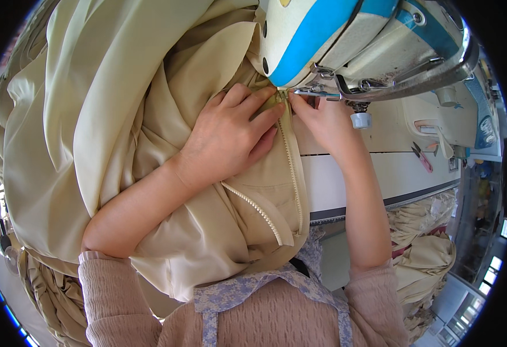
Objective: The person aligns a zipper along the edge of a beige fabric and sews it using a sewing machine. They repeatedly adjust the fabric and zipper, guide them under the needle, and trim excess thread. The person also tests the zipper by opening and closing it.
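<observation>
A large beige garment (109, 115) with satiny folds lies under the head of a sewing machine (322, 40). One row of zipper teeth (291, 168) runs along its edge toward the presser foot, and a second row of teeth (253, 205) lies loose on the cloth. My left hand (233, 130) rests on the garment just left of the zipper, its fingers spread and pressing the cloth near the foot. Right of the foot, my right hand (320, 118) pinches the garment's edge between thumb and finger. The machine head partly hides those fingertips and the needle.
Pink-handled thread snips (422, 158) lie on the white machine table (346, 185), right of my right forearm. A measuring strip (328, 217) runs along the table's near edge. More beige cloth (424, 260) is heaped at the lower right, and further folds (51, 295) hang at lower left.
</observation>
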A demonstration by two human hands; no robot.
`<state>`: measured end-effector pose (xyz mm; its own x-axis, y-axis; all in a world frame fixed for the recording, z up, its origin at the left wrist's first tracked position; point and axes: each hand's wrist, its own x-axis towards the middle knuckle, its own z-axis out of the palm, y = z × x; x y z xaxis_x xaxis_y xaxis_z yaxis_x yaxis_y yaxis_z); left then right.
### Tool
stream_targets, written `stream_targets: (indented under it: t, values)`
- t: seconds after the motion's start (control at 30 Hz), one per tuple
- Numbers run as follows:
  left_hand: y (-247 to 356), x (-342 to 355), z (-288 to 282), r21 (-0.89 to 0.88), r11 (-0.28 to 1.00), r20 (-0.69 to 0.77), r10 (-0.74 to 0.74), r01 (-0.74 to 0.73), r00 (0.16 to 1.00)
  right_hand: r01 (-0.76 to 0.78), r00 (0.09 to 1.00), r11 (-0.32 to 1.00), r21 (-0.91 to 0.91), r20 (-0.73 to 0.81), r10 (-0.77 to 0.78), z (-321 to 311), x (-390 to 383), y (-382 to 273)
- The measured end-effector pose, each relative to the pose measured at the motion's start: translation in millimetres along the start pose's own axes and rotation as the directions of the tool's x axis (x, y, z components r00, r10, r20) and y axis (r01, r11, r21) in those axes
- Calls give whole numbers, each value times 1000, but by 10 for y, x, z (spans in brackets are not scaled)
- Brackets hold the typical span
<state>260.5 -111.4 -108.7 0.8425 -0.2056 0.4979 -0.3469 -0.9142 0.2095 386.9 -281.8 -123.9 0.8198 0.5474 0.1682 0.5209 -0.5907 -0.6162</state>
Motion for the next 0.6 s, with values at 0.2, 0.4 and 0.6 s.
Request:
stream_targets:
  t: [0.2, 0.4, 0.6]
  values:
    - [13, -19, 36, 31, 999, -51, 9, -7, 999, -56, 997, 998, -5, 44, 56, -91, -57, -104]
    - [0, -44, 73, 63, 995, -100, 85, -79, 991, -39, 999, 999, -18, 18, 40, -112, -61, -126]
    - [18, -36, 70, 57, 998, -53, 39, -36, 998, -50, 999, 995, -90, -25, 48, -43, -12, -40]
